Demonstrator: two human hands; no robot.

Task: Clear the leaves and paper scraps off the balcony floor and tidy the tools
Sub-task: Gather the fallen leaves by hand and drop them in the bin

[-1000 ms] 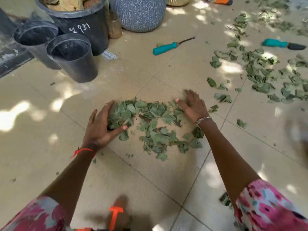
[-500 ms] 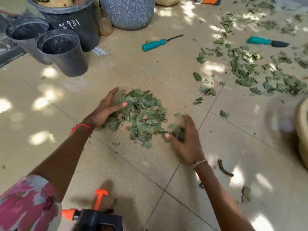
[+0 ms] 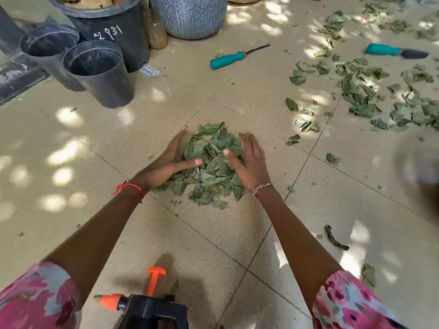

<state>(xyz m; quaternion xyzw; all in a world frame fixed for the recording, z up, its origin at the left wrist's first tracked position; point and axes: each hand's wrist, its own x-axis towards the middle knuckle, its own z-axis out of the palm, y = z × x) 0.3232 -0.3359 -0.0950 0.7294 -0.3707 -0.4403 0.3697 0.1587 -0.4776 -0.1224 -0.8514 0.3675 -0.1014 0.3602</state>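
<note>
Green leaf pile (image 3: pixel 212 178) tighter than before | left hand (image 3: pixel 166 165), right hand (image 3: pixel 252 165) flat-fingered, pressing its sides, closer together

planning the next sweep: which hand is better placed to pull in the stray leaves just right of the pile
Right, probably. The right hand rests on the pile's right side, nearest the stray leaves; the left hand is across the pile from them.

L hand (image 3: pixel 164 167), R hand (image 3: pixel 251 166): fingers straight, palms facing inward, arms extended.
</note>
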